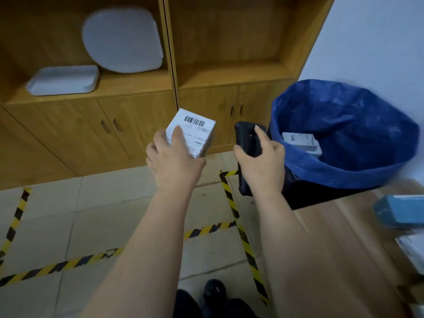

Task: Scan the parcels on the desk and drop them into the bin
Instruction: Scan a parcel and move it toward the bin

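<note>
Taking the bin (344,166) with its blue liner as the landmark, the far left holds a wooden cabinet (142,88) whose open left compartment contains a white tray (63,80) lying flat and a white rounded lid or plate (122,40) leaning upright against the back; the compartment nearer the bin shows nothing inside. Below them the cabinet doors are closed. Left of the bin, held up over the tiled floor with its yellow-and-black tape lines (238,228), the left hand (172,157) grasps a white parcel (192,134) from below and behind, thumb lying across its labelled face, barcode at the top end. Between that parcel and the bin, just beside the bin's near rim, the right hand (261,161) is clenched around a dark handheld scanner (249,143), forefinger resting on its back. Inside the bin, against the liner on the side nearer the hands, lies one white box (300,142); what else sits deeper in the bin cannot be told. In front of and to the right of the bin is the wooden surface (332,216), carrying a blue box (399,210) near its right edge and, closer than that, part of a white package (413,249) cut off by the frame.
</note>
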